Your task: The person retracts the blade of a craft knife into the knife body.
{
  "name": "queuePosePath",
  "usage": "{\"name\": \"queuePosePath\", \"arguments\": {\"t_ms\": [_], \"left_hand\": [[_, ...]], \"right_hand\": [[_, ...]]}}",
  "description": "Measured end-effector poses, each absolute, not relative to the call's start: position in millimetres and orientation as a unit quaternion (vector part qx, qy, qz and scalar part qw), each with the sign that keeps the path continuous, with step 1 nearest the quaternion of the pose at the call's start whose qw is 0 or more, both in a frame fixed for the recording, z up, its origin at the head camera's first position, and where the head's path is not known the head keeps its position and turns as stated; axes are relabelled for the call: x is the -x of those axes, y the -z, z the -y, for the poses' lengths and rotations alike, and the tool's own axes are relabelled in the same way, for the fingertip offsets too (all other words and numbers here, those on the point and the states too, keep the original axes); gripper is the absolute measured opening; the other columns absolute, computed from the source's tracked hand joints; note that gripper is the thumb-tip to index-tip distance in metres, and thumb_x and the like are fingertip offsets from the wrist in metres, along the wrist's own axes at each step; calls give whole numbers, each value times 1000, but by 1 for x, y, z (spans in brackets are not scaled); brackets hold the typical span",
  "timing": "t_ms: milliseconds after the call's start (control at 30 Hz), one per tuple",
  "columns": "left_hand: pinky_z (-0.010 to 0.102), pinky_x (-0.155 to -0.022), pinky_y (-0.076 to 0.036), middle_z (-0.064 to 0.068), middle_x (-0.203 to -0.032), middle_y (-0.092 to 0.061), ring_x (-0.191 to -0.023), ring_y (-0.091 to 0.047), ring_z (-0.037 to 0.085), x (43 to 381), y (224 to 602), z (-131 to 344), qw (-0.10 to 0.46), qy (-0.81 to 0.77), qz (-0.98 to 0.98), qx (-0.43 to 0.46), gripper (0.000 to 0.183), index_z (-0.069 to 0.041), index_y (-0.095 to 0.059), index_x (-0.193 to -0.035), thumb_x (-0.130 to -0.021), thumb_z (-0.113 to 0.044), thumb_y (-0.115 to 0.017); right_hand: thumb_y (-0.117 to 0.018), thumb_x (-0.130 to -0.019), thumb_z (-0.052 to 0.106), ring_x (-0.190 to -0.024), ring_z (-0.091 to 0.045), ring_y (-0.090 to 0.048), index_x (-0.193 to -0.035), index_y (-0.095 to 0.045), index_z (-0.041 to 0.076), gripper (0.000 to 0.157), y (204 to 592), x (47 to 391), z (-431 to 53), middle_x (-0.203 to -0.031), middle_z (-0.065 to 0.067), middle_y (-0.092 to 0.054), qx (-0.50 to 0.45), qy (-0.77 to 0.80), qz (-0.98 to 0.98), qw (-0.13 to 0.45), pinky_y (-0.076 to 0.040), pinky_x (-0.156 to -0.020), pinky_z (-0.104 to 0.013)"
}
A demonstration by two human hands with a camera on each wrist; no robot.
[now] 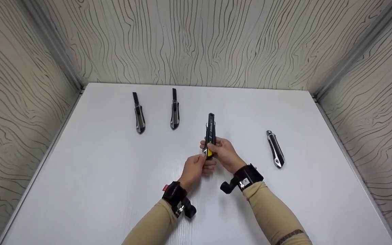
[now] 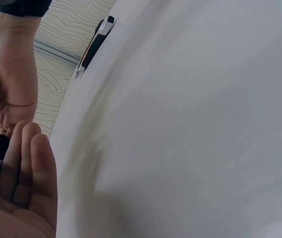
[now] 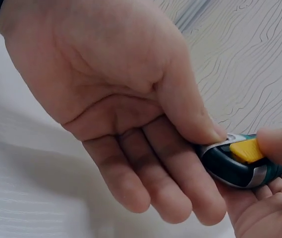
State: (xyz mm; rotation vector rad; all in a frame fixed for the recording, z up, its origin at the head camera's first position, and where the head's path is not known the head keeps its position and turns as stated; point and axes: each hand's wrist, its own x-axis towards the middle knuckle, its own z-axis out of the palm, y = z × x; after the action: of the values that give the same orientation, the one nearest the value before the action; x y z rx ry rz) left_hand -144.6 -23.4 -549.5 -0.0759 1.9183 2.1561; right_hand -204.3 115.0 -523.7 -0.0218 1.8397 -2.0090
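Handles serve as sleeves: two cutters lie at upper left of the worktop [image 1: 114,183], the outer cutter [image 1: 140,118] and the inner cutter [image 1: 175,115], each with a dark strip jutting from its far end. The right-hand cutter [image 1: 276,149], lying right of the hands, shows only a short metal nose. The held cutter [image 3: 242,171] is near mid-worktop, between both hands, far end pointing away from the person. A dark bar [image 1: 211,127] runs along it, pale metal showing at either side; cannot tell whether bar sits in the handle or on top.

Hard to make out: small lettering on the bar, unreadable. Right fingers mostly hidden behind the held cutter in head view; right hand cut by the frame edge in its own wrist view. In left wrist view, only the near end peeks out at the left edge.

Pose: left hand [image 1: 193,168] comes in from lower left, thumb and forefinger pinching the near end; other three fingers [image 3: 170,196] extended, slightly bent, side by side. Right hand [image 1: 226,154] reaches in from lower right, clamped on the held cutter, thumb against the yellow part [image 1: 210,152], fingers curled beneath. Black wristbands [image 1: 248,177] on both wrists, tan sleeves [image 1: 274,212] behind them.
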Motion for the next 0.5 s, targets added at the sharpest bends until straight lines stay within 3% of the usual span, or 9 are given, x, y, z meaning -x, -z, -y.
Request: {"name": "queuePosePath", "arguments": {"t_ms": [500], "left_hand": [[40,-78,-60,21,-98,-74,-85,-72,24,140,552,21,123,-738,-663,28,39,8,-64,-115,-106,-21,-39]], "right_hand": [[-50,-99,4,-109,-15,-65,-132,-49,-8,35,524,198,-115,-130,-23,-61,6,715,-665,214,-51,-96,-29]]}}
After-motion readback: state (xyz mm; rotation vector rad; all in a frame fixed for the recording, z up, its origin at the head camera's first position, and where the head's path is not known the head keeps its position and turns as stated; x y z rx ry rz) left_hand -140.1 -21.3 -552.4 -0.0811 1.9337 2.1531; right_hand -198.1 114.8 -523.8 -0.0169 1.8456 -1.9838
